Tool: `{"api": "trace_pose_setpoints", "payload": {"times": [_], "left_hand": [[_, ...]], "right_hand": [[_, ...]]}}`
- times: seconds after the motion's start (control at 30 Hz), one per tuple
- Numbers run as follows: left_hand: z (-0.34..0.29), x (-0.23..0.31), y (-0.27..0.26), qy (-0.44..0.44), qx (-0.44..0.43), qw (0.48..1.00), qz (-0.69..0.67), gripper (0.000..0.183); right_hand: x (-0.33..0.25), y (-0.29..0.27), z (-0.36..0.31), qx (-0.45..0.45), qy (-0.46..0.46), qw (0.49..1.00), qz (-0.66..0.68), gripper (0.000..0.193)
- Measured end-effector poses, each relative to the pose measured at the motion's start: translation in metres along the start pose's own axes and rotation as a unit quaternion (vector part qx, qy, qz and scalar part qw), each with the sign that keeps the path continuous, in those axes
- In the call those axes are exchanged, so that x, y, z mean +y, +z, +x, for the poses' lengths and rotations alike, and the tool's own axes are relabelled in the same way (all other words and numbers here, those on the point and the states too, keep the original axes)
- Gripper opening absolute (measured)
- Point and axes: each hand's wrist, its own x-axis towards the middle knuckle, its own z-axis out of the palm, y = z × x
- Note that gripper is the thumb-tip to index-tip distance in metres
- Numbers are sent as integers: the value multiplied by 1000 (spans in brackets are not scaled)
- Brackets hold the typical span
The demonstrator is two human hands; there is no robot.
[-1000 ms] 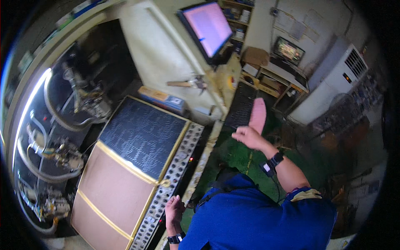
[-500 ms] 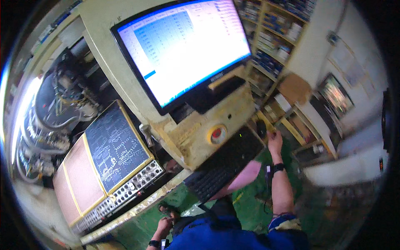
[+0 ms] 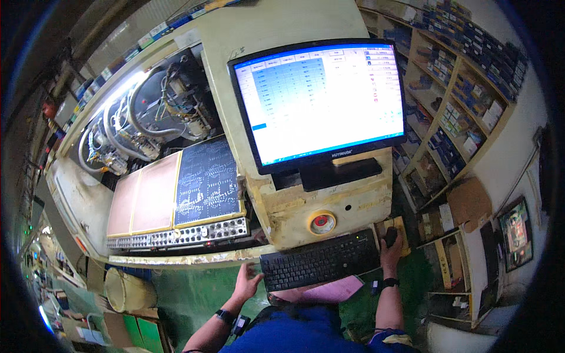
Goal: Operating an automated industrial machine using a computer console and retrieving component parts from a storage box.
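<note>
My right hand [image 3: 389,254] rests over a black computer mouse [image 3: 391,236], fingers curled round it, on a small yellowish board at the keyboard's right end. My left hand [image 3: 247,283] hovers by the left end of the black keyboard [image 3: 321,259], fingers loosely bent and apart, with nothing in them. Whether its fingertips touch the keyboard edge, I cannot tell. Above the keyboard a lit monitor [image 3: 329,106] displays a table with a blue highlighted block. A pink sheet [image 3: 338,289] sticks out from beneath the keyboard's near edge.
A red round button [image 3: 321,223] in a yellow ring sits on the cream machine housing. To the left, the machine bed holds copper-toned panels [image 3: 154,191] and a dark perforated panel [image 3: 209,179]. Shelves of boxes [image 3: 465,112] stand at right. A cream bucket [image 3: 126,289] is at lower left.
The view has turned and levelled. My left hand has come up from beside my body to the keyboard's left end. My right hand, beside the mouse before, now covers it.
</note>
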Motion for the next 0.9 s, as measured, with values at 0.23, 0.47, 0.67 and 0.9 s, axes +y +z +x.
{"api": "trace_pose_setpoints", "payload": {"times": [0.23,0.47,0.67,0.9], "left_hand": [[-24,57,27,121,84,970,191,77],[-21,65,58,196,61,917,342,85],[-18,67,73,181,45,922,340,81],[-19,62,75,180,50,915,357,78]], "right_hand": [[5,2,0,-3,-16,1000,6,71],[0,2,-3,2,-43,998,38,59],[-1,0,-2,9,-48,998,37,50],[-10,-5,-4,0,-43,999,29,48]]}}
